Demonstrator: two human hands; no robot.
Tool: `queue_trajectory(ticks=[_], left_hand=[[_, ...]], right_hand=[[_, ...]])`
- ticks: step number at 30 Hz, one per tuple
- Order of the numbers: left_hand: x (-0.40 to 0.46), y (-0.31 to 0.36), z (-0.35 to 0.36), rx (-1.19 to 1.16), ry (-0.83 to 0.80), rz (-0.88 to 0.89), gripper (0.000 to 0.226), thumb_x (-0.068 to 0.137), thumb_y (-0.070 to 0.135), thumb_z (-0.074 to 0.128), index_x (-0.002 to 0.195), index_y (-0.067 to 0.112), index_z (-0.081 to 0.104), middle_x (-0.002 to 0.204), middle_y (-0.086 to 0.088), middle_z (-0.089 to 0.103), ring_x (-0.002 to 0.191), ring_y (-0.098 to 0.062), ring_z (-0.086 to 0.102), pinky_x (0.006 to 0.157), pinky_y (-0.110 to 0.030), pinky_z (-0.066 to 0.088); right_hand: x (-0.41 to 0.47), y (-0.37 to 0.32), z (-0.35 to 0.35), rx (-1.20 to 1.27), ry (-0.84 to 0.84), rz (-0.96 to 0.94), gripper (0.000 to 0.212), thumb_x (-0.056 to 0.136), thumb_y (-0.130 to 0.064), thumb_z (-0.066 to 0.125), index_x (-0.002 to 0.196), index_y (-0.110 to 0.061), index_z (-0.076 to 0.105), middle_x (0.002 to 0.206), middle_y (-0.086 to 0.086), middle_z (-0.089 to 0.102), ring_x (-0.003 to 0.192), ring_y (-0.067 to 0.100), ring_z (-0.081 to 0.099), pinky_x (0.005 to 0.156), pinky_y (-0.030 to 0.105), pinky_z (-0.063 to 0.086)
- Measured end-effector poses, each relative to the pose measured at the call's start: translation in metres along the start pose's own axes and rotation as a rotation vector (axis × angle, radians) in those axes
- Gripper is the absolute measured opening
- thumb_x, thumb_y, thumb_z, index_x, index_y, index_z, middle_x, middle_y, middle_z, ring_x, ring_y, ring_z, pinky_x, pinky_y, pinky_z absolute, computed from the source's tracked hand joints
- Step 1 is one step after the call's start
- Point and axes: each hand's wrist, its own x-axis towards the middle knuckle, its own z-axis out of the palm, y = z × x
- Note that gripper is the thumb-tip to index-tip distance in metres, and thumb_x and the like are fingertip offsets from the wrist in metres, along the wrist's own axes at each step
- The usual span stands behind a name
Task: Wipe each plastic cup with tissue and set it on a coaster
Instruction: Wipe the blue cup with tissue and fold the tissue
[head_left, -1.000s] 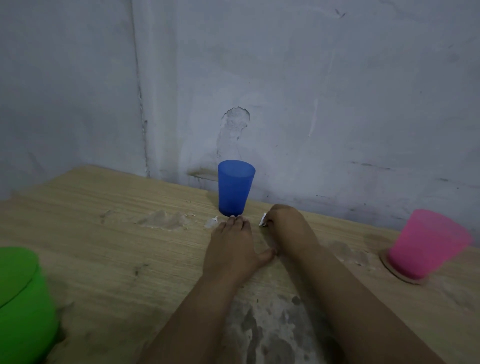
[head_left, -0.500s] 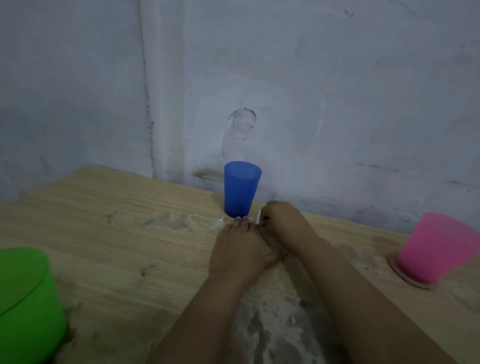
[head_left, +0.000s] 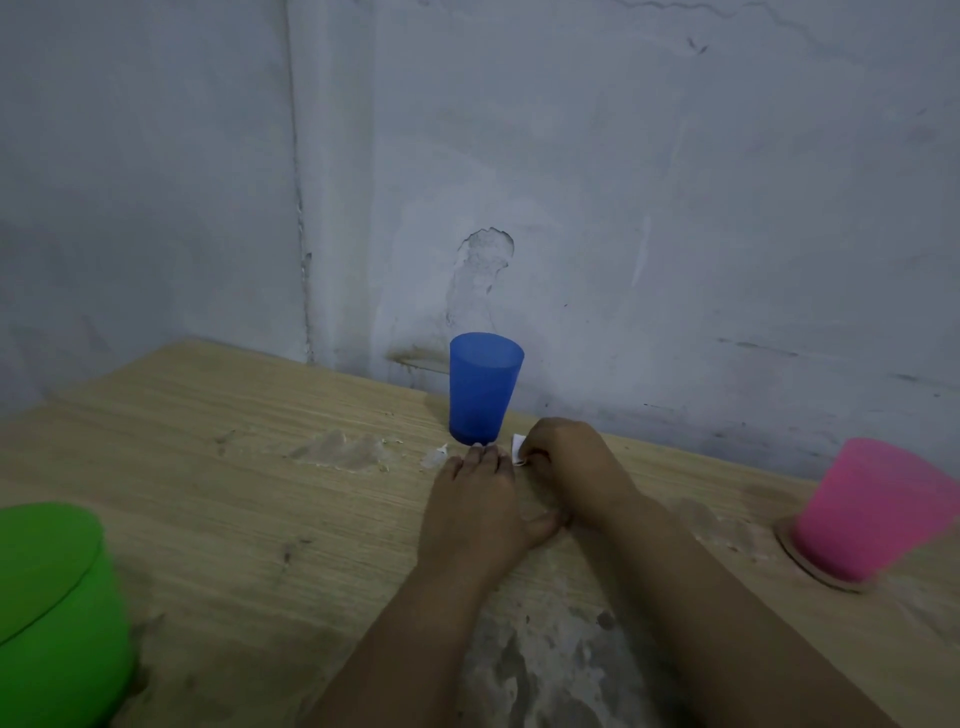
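The wall (head_left: 675, 208) stands grey and scuffed along the far side, with a chipped patch just above the blue cup; the table (head_left: 234, 519) meets it along a slanting far edge, and its worn top has pale scraped patches at the far middle and near middle; broad bare wood lies between the green cup and the hands, and a narrower strip between the right forearm and the pink cup.

The green cup (head_left: 57, 613) sits at the near left, cut off by the picture's left and lower edges; the pink cup (head_left: 878, 509) stands at the right on a brown coaster (head_left: 795, 551), whose rim shows at its left and near side; the blue cup (head_left: 484, 387) stands upright at the far middle, close to the wall, on bare wood.

The left hand (head_left: 483, 514) lies flat on the table, fingers straight and together, tips just short of the blue cup's base, thumb out to the right; the right hand (head_left: 566, 462) sits just right of it with fingers curled, pinching a small white tissue (head_left: 518, 449) against the table, just right of the blue cup's base.
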Motion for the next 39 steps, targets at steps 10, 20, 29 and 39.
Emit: queue_trajectory(ticks=[10,20,29,39], left_hand=[[-0.001,0.000,-0.001,-0.022,-0.011,-0.017,0.091,0.082,0.072,0.040,0.148,0.011,0.025,0.156,-0.004,0.025,0.145,-0.016,0.016,0.120,-0.035,0.011],[0.001,-0.002,0.001,-0.047,-0.010,0.003,0.090,0.081,0.071,0.044,0.147,0.012,0.027,0.156,-0.004,0.026,0.145,-0.016,0.016,0.118,-0.033,0.012],[-0.002,0.000,-0.001,-0.082,-0.007,-0.023,0.093,0.080,0.072,0.045,0.149,0.016,0.020,0.157,-0.003,0.023,0.145,-0.016,0.016,0.119,-0.033,0.010],[-0.003,0.002,-0.004,-0.120,0.068,0.012,0.083,0.081,0.066,0.050,0.147,0.021,0.027,0.153,0.002,0.033,0.146,-0.017,0.015,0.119,-0.034,0.006]], right_hand=[[0.019,0.001,0.008,-0.049,-0.059,0.098,0.020,0.091,-0.012,0.049,0.074,-0.007,0.059,0.094,0.011,0.054,0.103,0.029,0.057,0.093,0.030,0.043],[-0.016,0.002,-0.011,-0.020,-0.061,-0.201,0.022,0.089,-0.007,0.052,0.100,-0.007,0.071,0.106,0.011,0.068,0.099,0.024,0.060,0.086,0.025,0.040],[-0.004,0.009,-0.006,-0.211,-0.057,-0.106,0.016,0.088,-0.010,0.051,0.092,-0.007,0.067,0.099,0.011,0.063,0.095,0.025,0.058,0.074,0.027,0.036],[-0.030,-0.013,-0.016,-0.031,-0.089,0.093,0.026,0.087,-0.013,0.054,0.108,-0.015,0.070,0.107,0.005,0.070,0.094,0.021,0.064,0.087,0.026,0.049]])
